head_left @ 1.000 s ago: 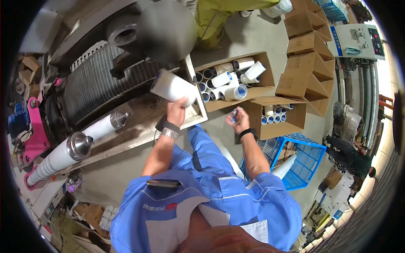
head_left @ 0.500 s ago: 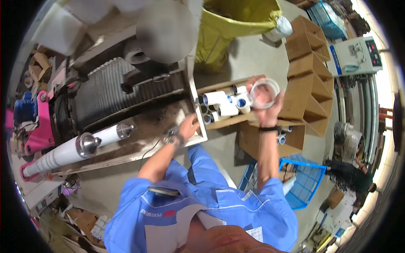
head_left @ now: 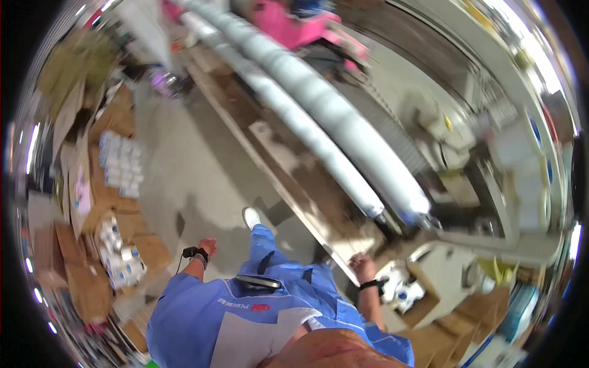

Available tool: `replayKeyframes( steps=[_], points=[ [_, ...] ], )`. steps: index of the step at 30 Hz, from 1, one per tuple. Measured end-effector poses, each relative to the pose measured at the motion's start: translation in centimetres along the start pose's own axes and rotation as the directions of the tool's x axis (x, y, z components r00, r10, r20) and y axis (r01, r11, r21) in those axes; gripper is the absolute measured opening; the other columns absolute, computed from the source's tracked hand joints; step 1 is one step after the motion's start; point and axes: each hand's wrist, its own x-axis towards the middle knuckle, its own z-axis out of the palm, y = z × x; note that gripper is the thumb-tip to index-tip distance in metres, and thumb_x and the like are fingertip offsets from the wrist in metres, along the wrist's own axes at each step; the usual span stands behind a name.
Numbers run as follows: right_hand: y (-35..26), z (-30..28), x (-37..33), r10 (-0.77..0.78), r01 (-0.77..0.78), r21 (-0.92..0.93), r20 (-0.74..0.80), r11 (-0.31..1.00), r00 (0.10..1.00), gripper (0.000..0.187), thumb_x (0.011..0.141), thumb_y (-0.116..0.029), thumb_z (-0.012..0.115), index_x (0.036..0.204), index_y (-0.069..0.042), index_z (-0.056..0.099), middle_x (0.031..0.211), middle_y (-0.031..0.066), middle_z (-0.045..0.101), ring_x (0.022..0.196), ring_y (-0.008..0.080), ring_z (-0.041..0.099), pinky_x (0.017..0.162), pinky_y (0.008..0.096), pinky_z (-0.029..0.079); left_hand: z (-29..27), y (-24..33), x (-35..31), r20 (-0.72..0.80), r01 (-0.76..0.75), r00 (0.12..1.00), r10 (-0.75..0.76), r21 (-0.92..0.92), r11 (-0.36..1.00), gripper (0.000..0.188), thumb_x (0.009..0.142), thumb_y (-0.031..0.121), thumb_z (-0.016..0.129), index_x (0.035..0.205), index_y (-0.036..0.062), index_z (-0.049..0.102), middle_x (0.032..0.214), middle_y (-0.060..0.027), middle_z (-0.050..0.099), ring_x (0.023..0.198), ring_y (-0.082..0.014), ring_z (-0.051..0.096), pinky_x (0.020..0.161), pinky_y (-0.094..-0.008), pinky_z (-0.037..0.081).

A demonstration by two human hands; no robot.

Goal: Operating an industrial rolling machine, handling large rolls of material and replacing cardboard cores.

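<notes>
My left hand point(head_left: 209, 246) hangs over the floor at my left side, with a dark band and a small device at the wrist. Its fingers are blurred, and I see nothing held in it. By the front rail point(head_left: 257, 156) of the machine is my right hand point(head_left: 363, 267), next to a box of white rolls point(head_left: 403, 289). Blur hides its fingertips, so I cannot tell whether it touches the rail or grips something. Two long white rollers, a thick one point(head_left: 343, 119) and a thinner one point(head_left: 307, 129), lie along the machine beyond my hands.
Cardboard boxes point(head_left: 86, 279) stand at the left, with white rolls point(head_left: 119, 257) and a stack of wrapped rolls point(head_left: 121, 162) on them. More cartons point(head_left: 488, 303) are at the lower right. Pink machine parts point(head_left: 288, 27) rise at the far end. My shoe point(head_left: 251, 218) is on the grey floor.
My view and body have turned left along the machine. The clear ring-shaped roll in my right hand no longer shows. My left hand has left the machine's edge and moved over the floor.
</notes>
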Motion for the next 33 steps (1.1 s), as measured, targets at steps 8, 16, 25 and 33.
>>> replayKeyframes(
  steps=[8,16,25,33],
  points=[
    [7.9,39.6,8.8,0.153,0.157,-0.756,0.323,0.636,0.934,0.025,0.096,-0.024,0.063,0.108,-0.002,0.066,0.094,0.0073,0.069,0.084,0.0178,0.066,0.077,0.0319,0.054,-9.9,-10.8,3.0,0.392,-0.523,0.852,0.346,0.649,0.553,0.007,0.092,0.017,0.055,0.089,0.0157,0.061,0.079,-0.003,0.063,0.07,-0.0188,0.064,0.058,-0.037,0.055],
    [4.7,79.4,15.4,-0.088,0.826,-0.527,0.83,0.2,0.551,0.024,0.092,-0.019,0.068,0.109,-0.002,0.067,0.093,0.0051,0.07,0.088,0.0119,0.065,0.078,0.0283,0.052,-27.2,-1.8,9.7,-0.098,0.016,0.988,-0.123,-0.717,0.697,0.025,0.094,0.036,0.06,0.103,0.0119,0.059,0.085,-0.0049,0.064,0.076,-0.018,0.064,0.065,-0.0339,0.053],
    [1.5,123.1,22.4,-0.197,0.809,-0.104,0.98,-0.579,-0.015,0.05,0.078,-0.023,0.075,0.121,-0.003,0.061,0.114,0.0203,0.064,0.111,0.0395,0.058,0.099,0.0473,0.045,-32.3,-12.1,25.8,-0.268,-0.036,0.948,0.17,0.443,0.896,0.043,0.084,0.046,0.065,0.109,0.0102,0.064,0.094,-0.0169,0.069,0.087,-0.033,0.068,0.074,-0.0461,0.056],
    [-3.9,152.6,34.7,-0.226,0.342,-0.219,0.974,-0.914,0.022,0.08,0.074,-0.037,0.078,0.139,-0.005,0.046,0.135,0.0172,0.052,0.132,0.0358,0.044,0.11,0.0543,0.031,-43.6,0.5,37.7,-0.168,0.099,0.979,-0.119,-0.123,0.987,0.041,0.076,0.049,0.067,0.09,0.0108,0.07,0.085,-0.0168,0.071,0.084,-0.0354,0.07,0.072,-0.0497,0.056]
  ],
)
